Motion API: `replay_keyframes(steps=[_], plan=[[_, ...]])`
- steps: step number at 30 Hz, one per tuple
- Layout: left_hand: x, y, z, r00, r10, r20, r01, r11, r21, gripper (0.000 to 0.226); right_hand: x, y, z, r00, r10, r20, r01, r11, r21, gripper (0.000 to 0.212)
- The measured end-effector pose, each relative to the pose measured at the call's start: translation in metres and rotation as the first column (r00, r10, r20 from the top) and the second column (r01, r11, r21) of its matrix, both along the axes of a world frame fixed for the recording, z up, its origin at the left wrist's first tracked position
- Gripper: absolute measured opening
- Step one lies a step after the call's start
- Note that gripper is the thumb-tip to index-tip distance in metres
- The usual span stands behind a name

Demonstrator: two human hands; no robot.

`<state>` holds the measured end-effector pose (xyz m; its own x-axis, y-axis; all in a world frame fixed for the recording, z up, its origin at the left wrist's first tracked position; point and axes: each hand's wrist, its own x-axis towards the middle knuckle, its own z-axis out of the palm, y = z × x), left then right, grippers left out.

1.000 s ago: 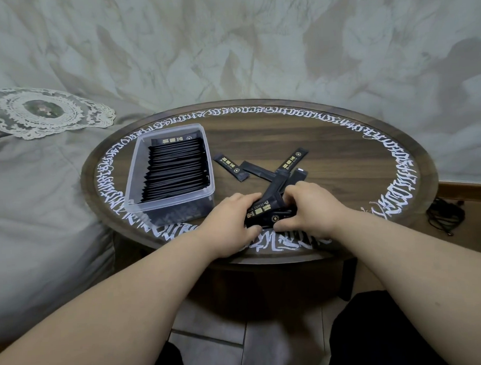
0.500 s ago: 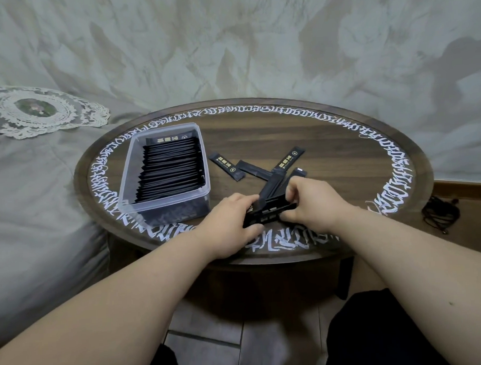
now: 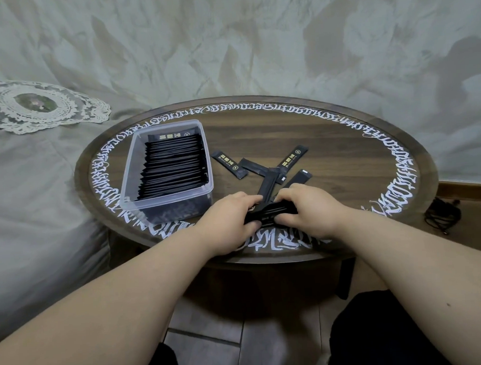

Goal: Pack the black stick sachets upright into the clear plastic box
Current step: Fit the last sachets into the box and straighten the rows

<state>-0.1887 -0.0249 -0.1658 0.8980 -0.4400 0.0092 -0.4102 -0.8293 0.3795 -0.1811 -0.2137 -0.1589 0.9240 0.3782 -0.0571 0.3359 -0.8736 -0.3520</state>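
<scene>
Head view, looking down at a round wooden counter (image 3: 328,140) with white script around its rim.

Clear plastic box (image 3: 167,198) sits toward the counter's left edge. Packed sachets (image 3: 172,166) stand on edge in a dense row that fills most of it; a strip of bare floor shows at the box's near end, and one sachet leans face-out against the far wall. Judged from this, the bulk of the packing is done.

Left to pack:
- A small bundle of sachets (image 3: 268,213) at the counter's near edge, held between both hands. Count unclear; edges blur together.
- Loose sachets (image 3: 263,167) lying flat near the counter's middle, just right of the box: one printed side up beside the box, one crossing it, one angled toward the far right with gold print showing, one more (image 3: 298,178) lying nearest the right hand. Some overlap. Roughly five; exact number hard to tell.

Grip state:
- Left hand (image 3: 230,224): fingers curled around the bundle's left end, thumb below.
- Right hand (image 3: 306,209): fingers curled over the bundle's right end.

The bundle lies level, just above or on the counter; contact cannot be told. It looks as if the person is squaring the ends before moving it to the box.

Remaining steps, as judged: seat this bundle upright in the near-end gap, then gather the flat ones. Space in the box looks tight for all of them.
</scene>
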Motion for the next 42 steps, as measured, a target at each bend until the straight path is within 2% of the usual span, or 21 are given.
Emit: replay_keyframes(steps=[3,5,8,10,13,17,22,27,31,34,36,40,42], plan=[[0.002,0.003,-0.001,1.0,0.023,0.003,-0.023,0.998,0.063,0.065,0.002,-0.003,-0.002,1.0,-0.007,-0.007,0.007,1.0,0.028,0.018],[0.0,0.002,-0.001,1.0,0.024,-0.016,-0.023,0.996,0.081,0.073,0.002,-0.003,-0.003,1.0,-0.01,-0.019,0.011,0.996,0.09,0.029],[-0.004,-0.007,0.002,0.998,0.045,-0.034,-0.041,0.995,0.092,0.075,-0.001,0.003,-0.004,0.999,0.053,-0.005,-0.052,0.995,0.086,0.041],[-0.005,-0.009,0.003,0.996,0.068,-0.05,-0.064,0.995,0.078,0.067,-0.001,0.005,-0.003,0.998,0.064,0.01,-0.064,0.996,0.067,0.036],[-0.004,-0.008,0.003,1.0,0.01,-0.005,-0.009,0.992,0.127,0.053,0.0,-0.002,-0.003,1.0,0.005,0.009,-0.005,0.999,0.046,0.021],[-0.004,-0.003,0.002,0.994,-0.015,0.107,0.016,1.0,-0.005,0.041,0.001,-0.004,-0.002,1.0,-0.024,0.01,0.024,0.999,0.049,0.018],[-0.006,-0.001,0.015,0.933,0.058,0.357,0.014,0.98,-0.196,0.03,0.001,-0.005,-0.002,0.998,-0.058,-0.011,0.058,0.996,0.061,0.013],[-0.004,-0.001,0.011,0.949,-0.067,0.308,0.072,0.997,-0.004,0.011,0.001,-0.009,0.001,0.992,-0.117,-0.045,0.122,0.985,0.122,0.021],[0.0,-0.007,-0.002,0.962,-0.034,0.272,0.036,0.999,-0.004,0.01,0.0,-0.012,0.005,0.988,-0.11,-0.112,0.126,0.982,0.144,0.034],[0.002,-0.013,-0.003,0.978,-0.034,0.204,0.026,0.999,0.043,0.013,-0.004,-0.012,0.009,0.976,-0.1,-0.196,0.142,0.966,0.214,0.037],[0.003,-0.016,-0.001,0.981,-0.006,0.195,0.004,1.0,0.011,0.009,-0.005,-0.011,0.009,0.977,-0.082,-0.195,0.125,0.967,0.221,0.037],[0.003,-0.018,0.0,0.983,0.056,0.177,-0.049,0.998,-0.044,0.024,-0.003,-0.008,0.005,0.994,-0.087,-0.059,0.095,0.986,0.137,0.026],[0.002,-0.013,-0.001,0.985,0.04,0.169,-0.038,0.999,-0.013,0.039,-0.001,-0.009,0.005,0.993,-0.108,-0.043,0.113,0.984,0.137,0.021]])
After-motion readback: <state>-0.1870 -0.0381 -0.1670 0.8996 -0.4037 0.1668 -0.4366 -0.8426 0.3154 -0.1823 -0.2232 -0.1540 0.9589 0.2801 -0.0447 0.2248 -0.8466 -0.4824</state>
